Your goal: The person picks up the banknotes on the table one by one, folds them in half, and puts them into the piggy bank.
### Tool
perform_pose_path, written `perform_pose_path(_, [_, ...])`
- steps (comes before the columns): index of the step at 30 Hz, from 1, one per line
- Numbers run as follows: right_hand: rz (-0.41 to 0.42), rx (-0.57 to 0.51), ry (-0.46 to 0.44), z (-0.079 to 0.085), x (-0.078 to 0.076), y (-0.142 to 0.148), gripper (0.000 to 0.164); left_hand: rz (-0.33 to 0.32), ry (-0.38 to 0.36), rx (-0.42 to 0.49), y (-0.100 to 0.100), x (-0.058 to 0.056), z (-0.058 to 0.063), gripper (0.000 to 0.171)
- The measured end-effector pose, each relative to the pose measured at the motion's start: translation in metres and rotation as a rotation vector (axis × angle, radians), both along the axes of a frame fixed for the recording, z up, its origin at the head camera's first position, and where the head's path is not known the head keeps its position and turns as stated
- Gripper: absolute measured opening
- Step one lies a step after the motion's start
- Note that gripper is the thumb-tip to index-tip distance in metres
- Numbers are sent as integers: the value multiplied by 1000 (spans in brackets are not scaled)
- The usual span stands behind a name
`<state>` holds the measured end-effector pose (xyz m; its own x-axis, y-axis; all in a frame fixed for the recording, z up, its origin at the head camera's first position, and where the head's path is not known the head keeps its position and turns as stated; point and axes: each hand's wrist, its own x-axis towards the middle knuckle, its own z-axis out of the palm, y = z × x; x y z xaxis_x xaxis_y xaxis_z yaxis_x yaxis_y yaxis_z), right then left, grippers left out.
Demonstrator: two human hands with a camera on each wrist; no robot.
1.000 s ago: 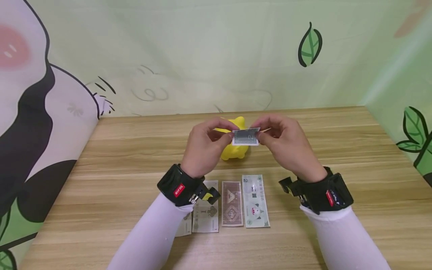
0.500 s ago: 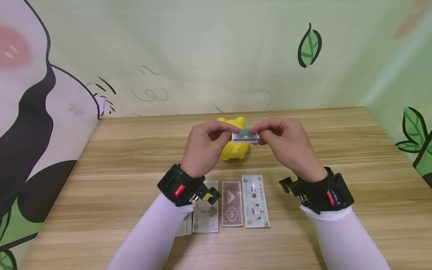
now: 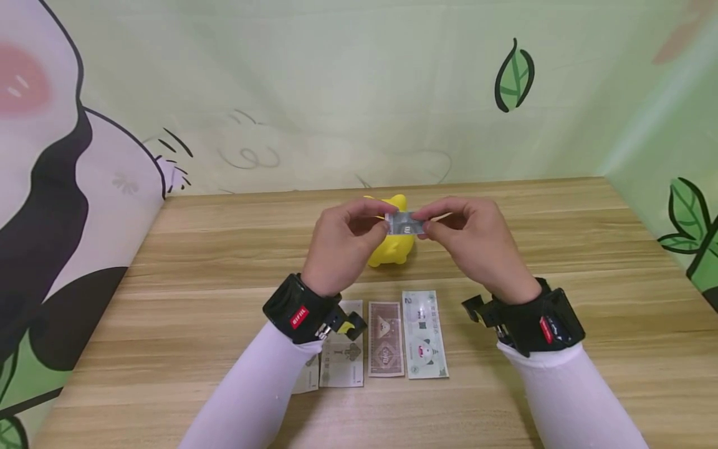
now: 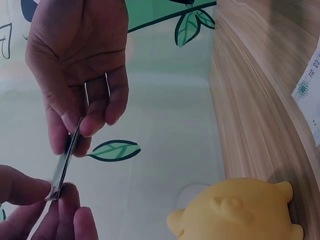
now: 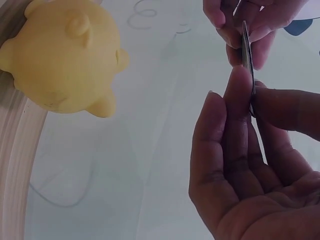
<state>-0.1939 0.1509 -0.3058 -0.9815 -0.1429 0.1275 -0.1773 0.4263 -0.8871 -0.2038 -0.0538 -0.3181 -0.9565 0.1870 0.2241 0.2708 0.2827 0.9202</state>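
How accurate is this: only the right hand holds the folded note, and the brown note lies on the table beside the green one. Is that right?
Not quite: the left hand pinches the folded note too, at the end opposite the right hand, as the head view shows. The brown note does lie on the table beside the green note.

It looks like a staged booth: beyond the left grip (image 3: 339, 246) and right grip (image 3: 477, 243), and out to either side of them, a creased backdrop (image 3: 336, 75) printed with leaves (image 3: 514, 78) and a cartoon figure (image 3: 120, 149) borders the wood-grain tabletop (image 3: 589, 249).
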Motion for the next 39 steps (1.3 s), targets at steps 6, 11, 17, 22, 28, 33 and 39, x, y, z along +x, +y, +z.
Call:
perform_pose_path(6, [-26, -3, 14, 0, 0, -1, 13, -6, -20, 30, 1, 0, 0, 30])
perform_pose_path(11, [2, -80, -8, -2, -1, 0, 23, 3, -25, 23, 1, 0, 0, 30])
perform_pose_path(17, [26, -80, -29, -2, -3, -1, 29, 5, -19, 23, 2, 0, 1, 28])
perform_pose_path(22, [31, -71, -28, -3, -3, -2, 27, 2, -23, 18, 2, 1, 1, 26])
perform_pose_path(28, [33, -82, -9, -3, -2, -3, 25, -17, -1, -29, 1, 0, 0, 24])
perform_pose_path(33, [22, -73, 24, -3, -1, -3, 21, -27, 8, -57, 1, 0, -1, 22])
perform_pose_path(39, [24, -71, 36, -3, 0, -4, 19, -27, 11, -52, 1, 0, -1, 20])
